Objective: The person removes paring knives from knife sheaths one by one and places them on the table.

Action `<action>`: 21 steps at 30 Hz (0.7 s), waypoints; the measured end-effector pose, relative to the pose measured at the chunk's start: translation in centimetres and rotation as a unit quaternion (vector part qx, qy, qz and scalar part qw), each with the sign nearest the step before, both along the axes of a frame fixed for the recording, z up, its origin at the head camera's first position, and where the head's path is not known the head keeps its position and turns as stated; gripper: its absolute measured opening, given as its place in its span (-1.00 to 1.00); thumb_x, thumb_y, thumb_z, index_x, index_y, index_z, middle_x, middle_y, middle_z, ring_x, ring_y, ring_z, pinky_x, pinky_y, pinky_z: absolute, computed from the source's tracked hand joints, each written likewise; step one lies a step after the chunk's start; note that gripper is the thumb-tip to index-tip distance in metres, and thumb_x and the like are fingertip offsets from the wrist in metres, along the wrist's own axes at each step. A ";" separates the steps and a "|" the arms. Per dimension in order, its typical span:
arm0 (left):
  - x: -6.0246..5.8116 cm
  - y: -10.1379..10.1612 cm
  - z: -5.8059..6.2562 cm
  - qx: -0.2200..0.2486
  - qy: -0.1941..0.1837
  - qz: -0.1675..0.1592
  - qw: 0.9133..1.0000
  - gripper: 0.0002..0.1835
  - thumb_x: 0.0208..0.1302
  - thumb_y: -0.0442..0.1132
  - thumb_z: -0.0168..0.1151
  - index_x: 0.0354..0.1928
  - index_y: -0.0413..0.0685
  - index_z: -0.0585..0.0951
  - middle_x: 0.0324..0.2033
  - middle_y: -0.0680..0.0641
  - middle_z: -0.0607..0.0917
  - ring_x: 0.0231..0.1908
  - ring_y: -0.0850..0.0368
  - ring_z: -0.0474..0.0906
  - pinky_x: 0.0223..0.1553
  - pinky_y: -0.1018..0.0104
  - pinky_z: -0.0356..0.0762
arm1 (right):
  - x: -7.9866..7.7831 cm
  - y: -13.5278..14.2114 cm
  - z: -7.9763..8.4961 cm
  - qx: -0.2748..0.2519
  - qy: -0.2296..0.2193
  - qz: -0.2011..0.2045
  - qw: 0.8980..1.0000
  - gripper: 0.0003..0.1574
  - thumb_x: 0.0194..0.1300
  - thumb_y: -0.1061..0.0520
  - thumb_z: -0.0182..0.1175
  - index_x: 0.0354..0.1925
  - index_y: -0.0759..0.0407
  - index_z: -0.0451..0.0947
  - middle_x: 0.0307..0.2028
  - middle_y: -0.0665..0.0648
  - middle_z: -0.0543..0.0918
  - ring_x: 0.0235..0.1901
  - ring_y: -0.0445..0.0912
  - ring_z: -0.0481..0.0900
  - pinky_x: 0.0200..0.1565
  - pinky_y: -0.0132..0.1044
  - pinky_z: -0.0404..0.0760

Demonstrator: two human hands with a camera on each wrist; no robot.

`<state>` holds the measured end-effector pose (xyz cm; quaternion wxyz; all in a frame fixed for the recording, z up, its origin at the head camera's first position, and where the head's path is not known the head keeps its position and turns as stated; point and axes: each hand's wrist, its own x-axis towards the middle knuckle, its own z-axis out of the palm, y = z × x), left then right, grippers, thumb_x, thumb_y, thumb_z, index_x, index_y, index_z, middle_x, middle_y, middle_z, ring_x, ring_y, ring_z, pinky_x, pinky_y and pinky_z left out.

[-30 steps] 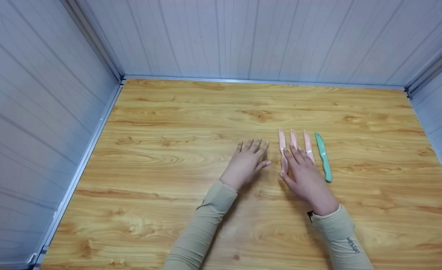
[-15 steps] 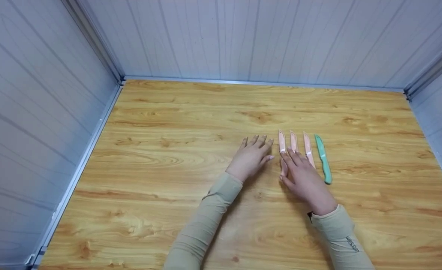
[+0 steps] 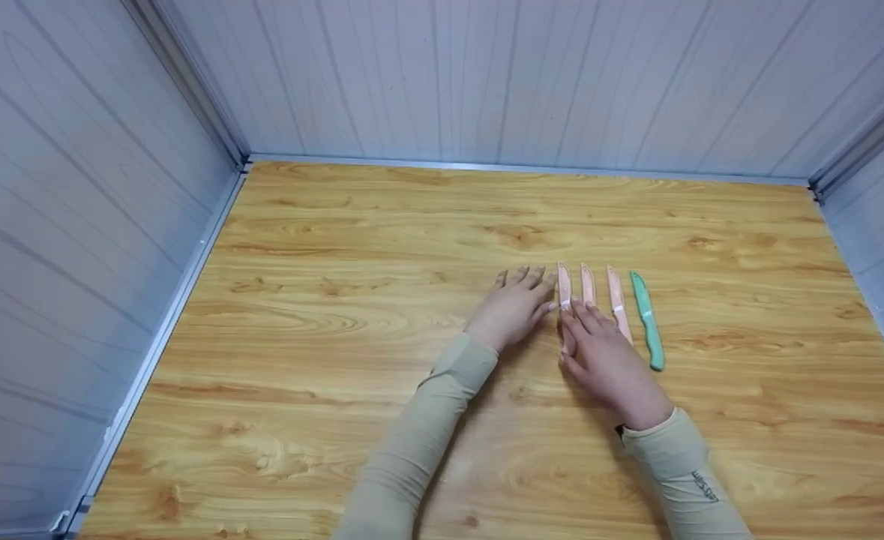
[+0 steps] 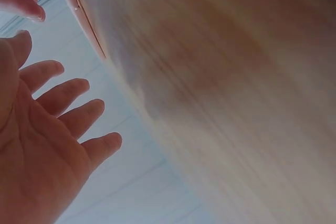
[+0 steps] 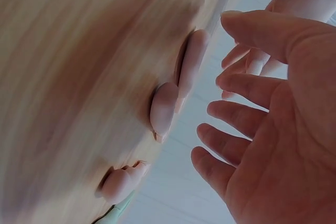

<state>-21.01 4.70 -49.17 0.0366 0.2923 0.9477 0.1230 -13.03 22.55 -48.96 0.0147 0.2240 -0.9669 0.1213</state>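
On wood-grain tbl (image 3: 262, 360), L hand (image 3: 510, 311) and R hand (image 3: 612, 364) both have fingers loosely extended, gripping nothing. Leftmost pink knife (image 3: 564, 285), long axis approx 12–6, lies at L's 3 o'clock, R's 10–11 (R nearer, overlapping its handle in head view); 2nd pink knife (image 3: 588, 282), 3rd pink knife (image 3: 614, 289), green knife (image 3: 648, 322) follow twd 3. R sleeve (image 3: 666, 450) lettering (image 3: 705, 487): poss. "LetsSlim", unclear.

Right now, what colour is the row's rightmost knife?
The rightmost knife is mint green, best seen in the head view.
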 end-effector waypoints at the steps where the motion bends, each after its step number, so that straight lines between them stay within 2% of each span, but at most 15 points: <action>1: -0.1 0.2 0.0 0.000 -0.003 -0.001 1.000 -0.40 0.48 0.12 -0.19 0.47 0.13 0.15 0.41 -0.08 0.20 0.39 -0.11 0.06 0.36 -0.13 -0.06 | 0.0 0.0 0.0 0.001 0.000 0.000 1.000 -0.18 0.22 0.04 0.27 0.33 0.37 0.26 0.33 0.37 0.26 0.30 0.28 0.19 0.29 0.13 0.17; 11: -1.2 1.3 -0.1 -0.030 -0.023 -0.014 0.999 -0.43 0.50 0.08 -0.22 0.48 0.18 0.10 0.43 -0.02 0.13 0.41 -0.07 0.00 0.37 -0.13 -0.13 | -0.1 0.0 -0.1 0.004 0.004 -0.001 1.000 -0.22 0.24 0.06 0.24 0.33 0.35 0.28 0.33 0.35 0.26 0.29 0.29 0.22 0.28 0.12 0.20; 21: -1.6 1.8 -0.1 -0.050 -0.012 -0.024 0.998 -0.45 0.51 0.05 -0.21 0.47 0.20 0.13 0.43 0.02 0.14 0.41 -0.04 0.00 0.37 -0.10 -0.13 | -0.3 -0.1 -0.2 0.001 0.013 0.005 1.000 -0.25 0.20 0.09 0.25 0.30 0.36 0.32 0.30 0.36 0.31 0.25 0.29 0.27 0.27 0.10 0.22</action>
